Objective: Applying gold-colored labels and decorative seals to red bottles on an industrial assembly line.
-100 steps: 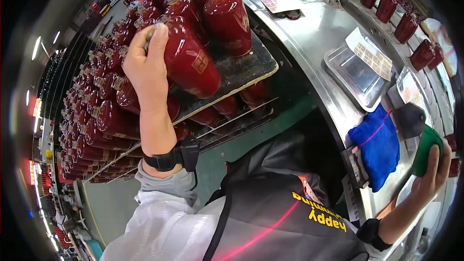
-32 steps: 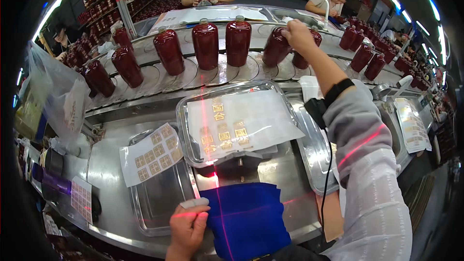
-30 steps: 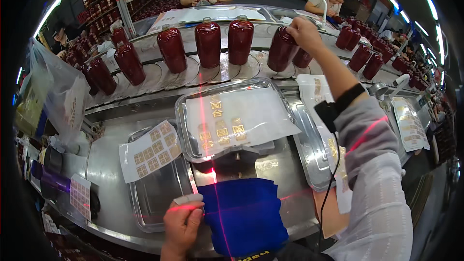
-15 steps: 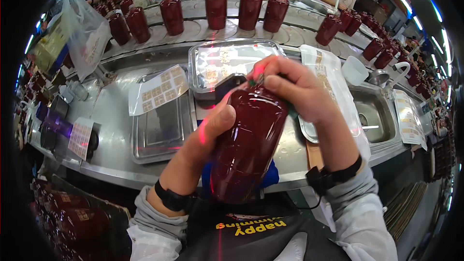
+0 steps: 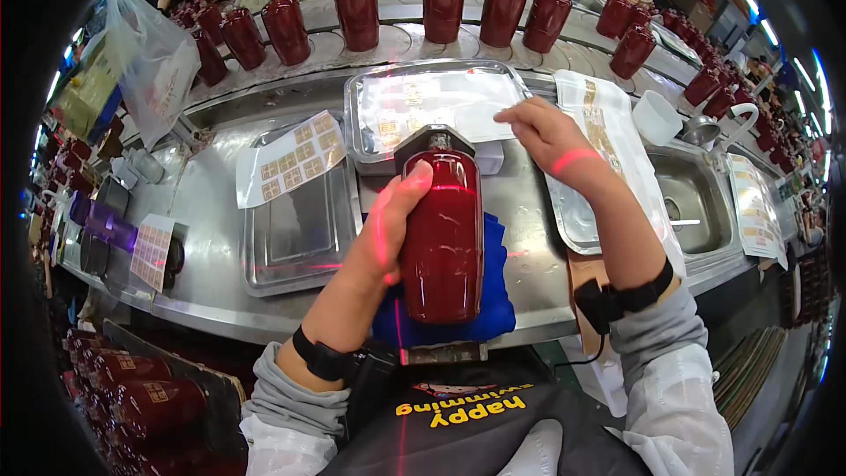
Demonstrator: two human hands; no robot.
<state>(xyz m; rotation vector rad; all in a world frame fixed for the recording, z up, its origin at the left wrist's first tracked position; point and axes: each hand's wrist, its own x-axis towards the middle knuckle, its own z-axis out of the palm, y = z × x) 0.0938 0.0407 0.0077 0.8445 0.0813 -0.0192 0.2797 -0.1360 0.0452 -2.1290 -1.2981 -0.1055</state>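
A dark red glossy bottle (image 5: pixel 443 242) lies tilted on a blue cloth (image 5: pixel 500 291), its clear uncapped neck against a dark angled rest (image 5: pixel 434 130). My left hand (image 5: pixel 385 220) is closed around the bottle's left side, thumb on its shoulder. Red light lines cross the bottle and both hands. My right hand (image 5: pixel 557 139) is away from the bottle, over the right edge of a metal tray (image 5: pixel 352 115). Its fingers are partly bent and apart, with nothing visible in them. Near its fingertips a white sticker sheet (image 5: pixel 480 121) lies in that tray.
Several red bottles (image 5: pixel 443 7) stand along the conveyor (image 5: pixel 397 42) beyond the bench. A second tray (image 5: pixel 295 286) with a gold-square sticker sheet (image 5: pixel 291 159) sits at left. On the right are a long sheet (image 5: pixel 608 159), a white cup (image 5: pixel 656 117) and a sink (image 5: pixel 692 203).
My right hand has left the bottle's neck and moved right; the green piece there is gone. The bottle has straightened and come down onto the cloth. Conveyor bottles have shifted.
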